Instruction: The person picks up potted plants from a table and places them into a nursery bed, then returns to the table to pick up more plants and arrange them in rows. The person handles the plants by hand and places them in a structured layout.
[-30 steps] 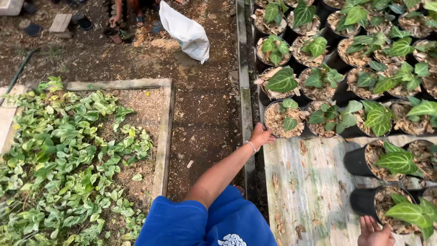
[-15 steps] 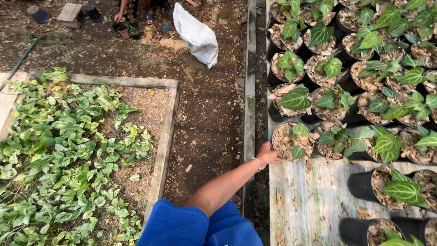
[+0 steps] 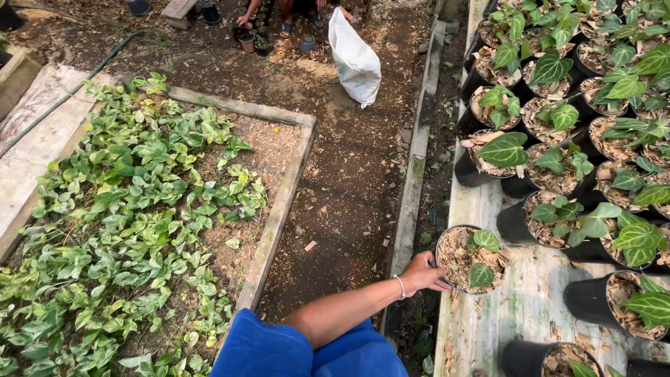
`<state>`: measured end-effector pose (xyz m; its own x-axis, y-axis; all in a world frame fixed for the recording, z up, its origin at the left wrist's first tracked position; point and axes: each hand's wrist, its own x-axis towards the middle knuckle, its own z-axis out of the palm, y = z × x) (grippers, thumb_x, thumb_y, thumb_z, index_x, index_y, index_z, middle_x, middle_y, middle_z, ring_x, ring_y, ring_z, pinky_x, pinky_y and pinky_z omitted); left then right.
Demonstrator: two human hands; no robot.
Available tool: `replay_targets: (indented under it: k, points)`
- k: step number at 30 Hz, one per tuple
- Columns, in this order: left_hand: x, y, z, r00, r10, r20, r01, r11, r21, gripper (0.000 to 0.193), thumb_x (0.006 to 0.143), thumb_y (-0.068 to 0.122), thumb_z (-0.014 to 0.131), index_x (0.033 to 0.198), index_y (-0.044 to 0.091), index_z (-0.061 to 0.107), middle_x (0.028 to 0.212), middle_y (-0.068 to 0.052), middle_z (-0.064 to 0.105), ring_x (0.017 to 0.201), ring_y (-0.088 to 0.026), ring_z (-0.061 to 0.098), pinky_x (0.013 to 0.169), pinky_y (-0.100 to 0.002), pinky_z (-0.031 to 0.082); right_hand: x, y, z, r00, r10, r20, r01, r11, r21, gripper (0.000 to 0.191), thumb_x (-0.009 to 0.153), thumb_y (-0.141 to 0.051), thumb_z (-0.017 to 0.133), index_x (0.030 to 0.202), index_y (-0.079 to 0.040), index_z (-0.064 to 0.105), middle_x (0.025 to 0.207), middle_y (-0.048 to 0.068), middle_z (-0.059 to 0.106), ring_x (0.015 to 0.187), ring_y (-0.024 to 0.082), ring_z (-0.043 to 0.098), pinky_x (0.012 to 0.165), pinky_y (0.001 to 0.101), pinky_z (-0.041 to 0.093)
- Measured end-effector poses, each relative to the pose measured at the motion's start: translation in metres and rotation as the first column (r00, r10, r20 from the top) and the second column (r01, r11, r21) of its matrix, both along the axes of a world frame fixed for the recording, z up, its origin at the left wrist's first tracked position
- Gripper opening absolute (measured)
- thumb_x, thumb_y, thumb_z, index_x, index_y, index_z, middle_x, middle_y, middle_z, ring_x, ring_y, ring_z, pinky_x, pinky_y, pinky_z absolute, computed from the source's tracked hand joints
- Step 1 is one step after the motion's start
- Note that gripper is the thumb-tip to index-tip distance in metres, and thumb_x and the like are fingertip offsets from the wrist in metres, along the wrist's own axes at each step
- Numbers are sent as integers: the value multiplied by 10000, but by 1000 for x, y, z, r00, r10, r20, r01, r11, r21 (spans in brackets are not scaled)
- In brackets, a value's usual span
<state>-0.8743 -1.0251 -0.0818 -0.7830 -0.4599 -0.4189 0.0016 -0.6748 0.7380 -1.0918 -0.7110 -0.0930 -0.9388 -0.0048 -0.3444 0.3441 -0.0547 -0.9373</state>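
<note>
My left hand (image 3: 426, 274), with a thin bracelet at the wrist, reaches right from a blue sleeve and grips the near rim of a black pot (image 3: 453, 276). The pot holds wood chips and a small plant with two heart-shaped green leaves (image 3: 483, 258). It stands at the left edge of a weathered wooden bench (image 3: 530, 307), slightly apart from the other pots. My right hand is out of view.
Several black pots with veined green plants (image 3: 593, 160) crowd the bench to the right. A concrete curb (image 3: 412, 181) and a dirt path (image 3: 349, 181) lie left of it, then a wood-framed bed of leafy plants (image 3: 125, 223). A white sack (image 3: 356, 59) and another person's feet (image 3: 293, 17) are at the top.
My left hand has drawn the pot toward me and away from the row of pots. My right hand, seen low on the right a second ago, has left the view.
</note>
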Motion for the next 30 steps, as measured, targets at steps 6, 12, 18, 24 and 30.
replay_targets:
  k: [6, 12, 18, 24, 30]
  points:
    - [78, 58, 1, 999, 28, 26, -27, 999, -42, 227, 996, 33, 579, 1128, -11, 399, 1120, -241, 635, 910, -390, 751, 770, -423, 673, 74, 42, -3, 998, 32, -47, -35, 998, -60, 281, 1193, -269, 499, 1287, -12, 433, 1184, 217, 640, 971, 273, 693, 911, 427, 636]
    - [158, 123, -10, 1000, 12, -20, -12, 1000, -22, 240, 1012, 64, 590, 1101, -8, 380, 1147, -247, 658, 905, -376, 758, 758, -430, 663, 212, 106, 6, 979, -13, -203, -31, 977, -211, 267, 1202, -261, 521, 1230, -16, 417, 1134, 223, 642, 924, 280, 690, 885, 435, 642]
    - [193, 176, -6, 990, -137, 15, 137, 990, -43, 295, 1006, 117, 614, 1130, -8, 378, 1060, -293, 676, 872, -393, 762, 746, -457, 673, 293, 177, 2, 985, -116, -127, 89, 976, -199, 339, 1178, -214, 450, 1366, 64, 500, 1072, 195, 679, 928, 302, 706, 866, 445, 627]
    - [182, 226, 7, 909, -416, 38, 416, 909, -1, 233, 979, 73, 593, 1158, -34, 490, 1113, -220, 686, 956, -372, 742, 866, -484, 633, 376, 243, -14, 899, -435, -51, 425, 894, -140, 314, 1073, -134, 472, 1326, -36, 314, 983, 235, 653, 827, 293, 718, 767, 460, 657]
    - [194, 243, 20, 744, -662, 88, 666, 745, -30, 203, 993, 58, 560, 1162, -30, 490, 1120, -213, 661, 960, -364, 748, 908, -496, 631, 460, 249, -10, 720, -686, -103, 673, 727, -139, 332, 1053, -96, 453, 1331, -13, 292, 960, 207, 661, 775, 272, 724, 702, 418, 659]
